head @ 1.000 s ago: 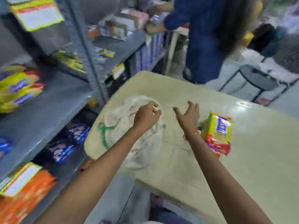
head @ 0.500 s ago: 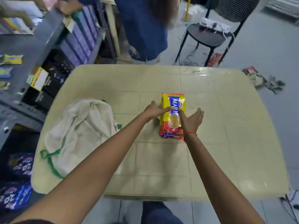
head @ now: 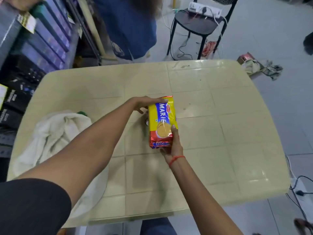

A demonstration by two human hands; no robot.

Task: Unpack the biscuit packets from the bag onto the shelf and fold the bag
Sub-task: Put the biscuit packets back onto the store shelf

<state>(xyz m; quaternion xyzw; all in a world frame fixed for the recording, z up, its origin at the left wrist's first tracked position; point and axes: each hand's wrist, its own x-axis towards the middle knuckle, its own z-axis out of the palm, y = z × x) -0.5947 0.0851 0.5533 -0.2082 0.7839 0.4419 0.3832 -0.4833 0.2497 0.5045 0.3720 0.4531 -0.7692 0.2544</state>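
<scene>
A yellow, blue and red biscuit packet is lifted just above the middle of the cream table. My left hand grips its far top end. My right hand holds its near red end, thumb pressed on the front. The white cloth bag with green trim lies crumpled on the table's left side, partly hidden under my left forearm. The shelf with boxes stands at the far left.
Another person in blue stands beyond the table's far edge next to the shelf. A black chair with a power strip and cables is behind the table. Rags lie on the floor at the right.
Both hands have closed on the biscuit packet and raised it off the table. One second ago my left hand was on the bag and the view faced the shelf.
</scene>
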